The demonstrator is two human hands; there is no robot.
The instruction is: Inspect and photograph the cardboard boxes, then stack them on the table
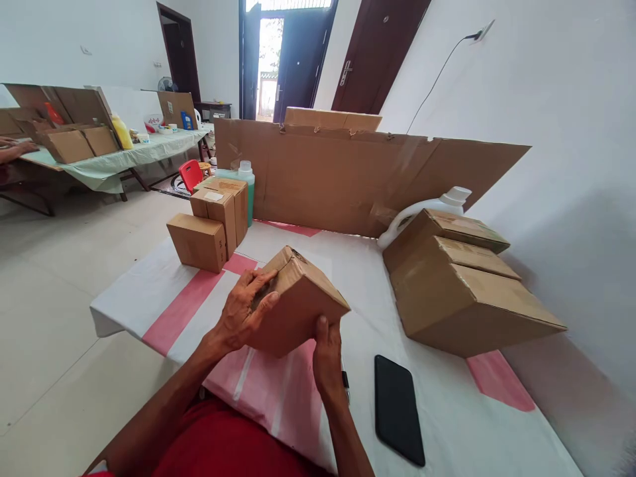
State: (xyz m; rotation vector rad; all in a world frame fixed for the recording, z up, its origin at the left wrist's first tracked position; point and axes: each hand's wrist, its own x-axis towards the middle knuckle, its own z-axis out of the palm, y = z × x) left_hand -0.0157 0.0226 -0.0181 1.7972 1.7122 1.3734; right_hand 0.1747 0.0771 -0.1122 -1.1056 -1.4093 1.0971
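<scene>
A brown cardboard box [298,308] is tilted between my two hands over the near part of the table. My left hand [246,308] grips its left side, with the fingers along the upper left face and the thumb across the front. At the lower right corner, my right hand [328,351] holds the box with its thumb on the front face; its other fingers are hidden behind and below. A dark, torn-looking patch shows at the box's top edge. A small black and silver object [346,384] lies partly hidden beside my right wrist.
A black phone [399,409] lies on the cloth-covered table [163,291]. Stacked boxes [447,291] and a white jug [454,197] stand right; smaller boxes [199,242] and a green bottle [247,173] stand left. A cardboard panel [322,175] borders the back. Someone's arm [14,151] shows far left.
</scene>
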